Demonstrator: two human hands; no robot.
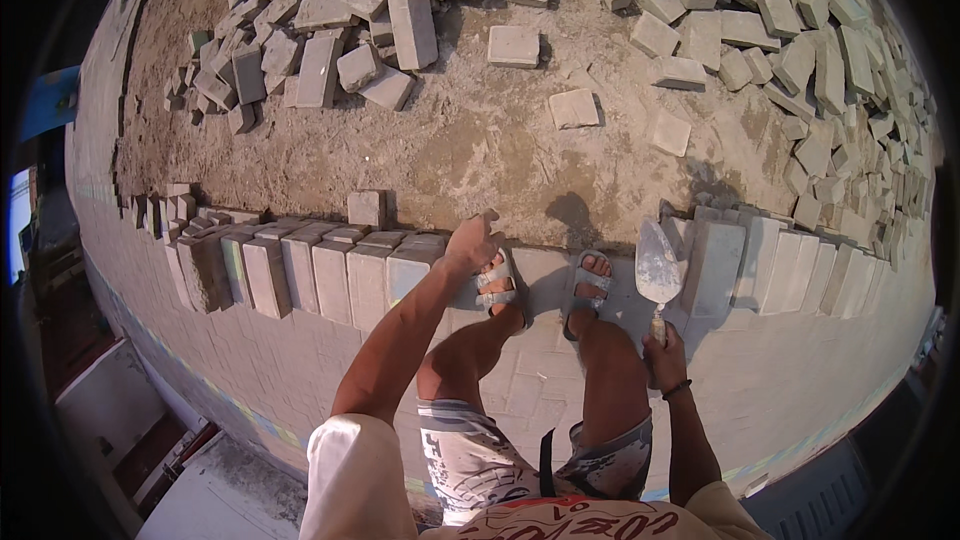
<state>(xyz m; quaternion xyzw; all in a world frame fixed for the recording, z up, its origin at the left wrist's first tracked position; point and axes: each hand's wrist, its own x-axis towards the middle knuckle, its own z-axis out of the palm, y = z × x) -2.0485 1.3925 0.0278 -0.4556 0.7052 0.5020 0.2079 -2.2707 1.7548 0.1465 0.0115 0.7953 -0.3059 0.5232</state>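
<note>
Fingers hide trowel handle in right hand.

left hand: fingers curled, resting on the end paver of the upright row
right hand: gripping trowel, blade pointing up above the grip
sand bed: beyond both hands

A dusty grey trowel points blade-up beside a row of upright pavers.
</note>
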